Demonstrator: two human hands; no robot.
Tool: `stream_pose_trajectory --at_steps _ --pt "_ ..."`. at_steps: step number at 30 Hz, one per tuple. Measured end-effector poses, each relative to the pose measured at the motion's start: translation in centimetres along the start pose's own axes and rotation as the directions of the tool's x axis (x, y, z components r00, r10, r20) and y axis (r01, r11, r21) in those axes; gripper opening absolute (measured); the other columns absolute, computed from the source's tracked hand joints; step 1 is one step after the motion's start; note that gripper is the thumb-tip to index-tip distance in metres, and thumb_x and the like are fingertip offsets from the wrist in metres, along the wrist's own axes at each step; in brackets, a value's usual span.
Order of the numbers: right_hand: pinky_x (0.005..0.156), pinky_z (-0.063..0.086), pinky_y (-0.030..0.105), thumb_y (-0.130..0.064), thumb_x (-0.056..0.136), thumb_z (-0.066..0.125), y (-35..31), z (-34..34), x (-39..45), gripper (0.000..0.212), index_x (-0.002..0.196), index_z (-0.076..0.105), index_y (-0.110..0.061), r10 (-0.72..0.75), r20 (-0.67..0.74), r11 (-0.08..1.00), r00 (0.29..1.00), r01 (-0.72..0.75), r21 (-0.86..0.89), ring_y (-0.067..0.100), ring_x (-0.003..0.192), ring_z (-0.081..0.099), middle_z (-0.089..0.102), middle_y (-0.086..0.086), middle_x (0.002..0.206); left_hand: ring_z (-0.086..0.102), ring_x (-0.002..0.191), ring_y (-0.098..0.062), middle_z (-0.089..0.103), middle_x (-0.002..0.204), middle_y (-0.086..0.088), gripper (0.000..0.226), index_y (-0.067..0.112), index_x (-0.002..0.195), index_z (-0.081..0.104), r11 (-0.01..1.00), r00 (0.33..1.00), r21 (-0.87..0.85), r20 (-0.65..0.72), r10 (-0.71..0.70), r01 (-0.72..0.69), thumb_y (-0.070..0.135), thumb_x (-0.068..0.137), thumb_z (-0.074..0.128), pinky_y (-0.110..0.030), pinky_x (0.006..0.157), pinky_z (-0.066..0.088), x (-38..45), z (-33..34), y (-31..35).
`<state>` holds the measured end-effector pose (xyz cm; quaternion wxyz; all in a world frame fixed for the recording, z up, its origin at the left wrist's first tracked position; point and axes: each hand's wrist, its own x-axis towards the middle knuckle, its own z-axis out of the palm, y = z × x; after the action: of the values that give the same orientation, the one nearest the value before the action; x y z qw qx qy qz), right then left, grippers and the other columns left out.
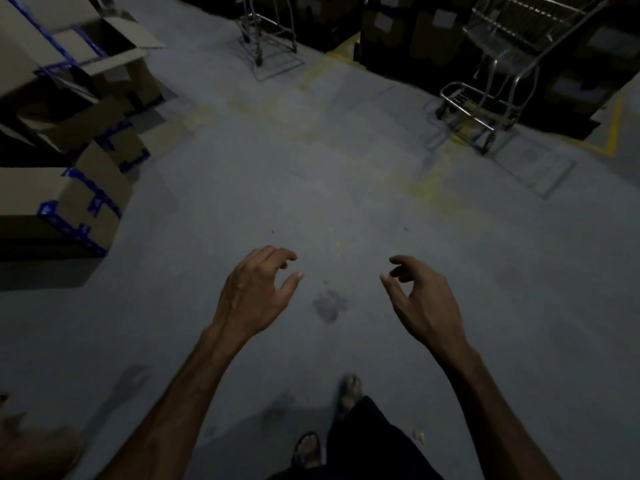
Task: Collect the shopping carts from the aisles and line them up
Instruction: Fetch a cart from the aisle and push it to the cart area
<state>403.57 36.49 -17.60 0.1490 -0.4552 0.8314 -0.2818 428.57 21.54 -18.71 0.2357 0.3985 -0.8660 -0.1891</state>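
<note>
From the head view, the scene is dim and slightly blurred, so fine detail is lost. The shopping cart at far right [498,74] is cut off by the top edge; only its wire basket, lower rack and wheels show, and it stands against dark stacked goods [408,32] beside a yellow floor line [613,133]. A second cart at top centre [266,32] shows only its lower frame; the rest is out of frame. The two carts are well apart, not lined up.

The grey floor [277,168] lies broad and bare between the person and both carts. The left edge is crowded by a pile of cardboard boxes with blue tape [69,140], some with flaps open, narrowing that side.

The left hand [256,292] and the right hand [419,299] hang in the air low in the frame, fingers loosely curled and grasping nothing, well apart from either cart. Below them, sandalled feet [308,448] and a dark garment [374,445] are partly cut off by the bottom edge.
</note>
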Motion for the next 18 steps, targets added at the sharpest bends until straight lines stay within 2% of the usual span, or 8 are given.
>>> stream_pose_trajectory --at_steps 12,18 --pt "0.089 0.056 0.036 -0.045 0.101 0.064 1.3 1.6 27.8 0.04 0.137 0.063 -0.026 -0.035 0.026 0.999 0.999 0.034 0.018 0.011 0.105 0.066 0.071 -0.009 0.116 0.057 0.087 -0.011 0.067 0.098 0.006 0.023 0.022 0.114 0.071 0.999 1.0 0.048 0.013 -0.01 0.01 0.036 0.096 0.076 -0.028 0.075 0.046 25.4 6.3 -4.2" --pt "0.089 0.056 0.036 -0.045 0.101 0.063 -0.3 1.6 42.7 0.04 0.137 0.062 -0.027 -0.084 0.071 0.996 0.994 0.084 0.01 0.01 0.106 0.065 0.071 -0.011 0.116 0.059 0.087 -0.014 0.068 0.099 0.003 0.024 0.019 0.115 0.071 0.998 0.997 0.036 -0.049 -0.059 0.06 0.032 0.095 0.078 -0.029 0.074 0.047 38.6 7.5 -5.9"
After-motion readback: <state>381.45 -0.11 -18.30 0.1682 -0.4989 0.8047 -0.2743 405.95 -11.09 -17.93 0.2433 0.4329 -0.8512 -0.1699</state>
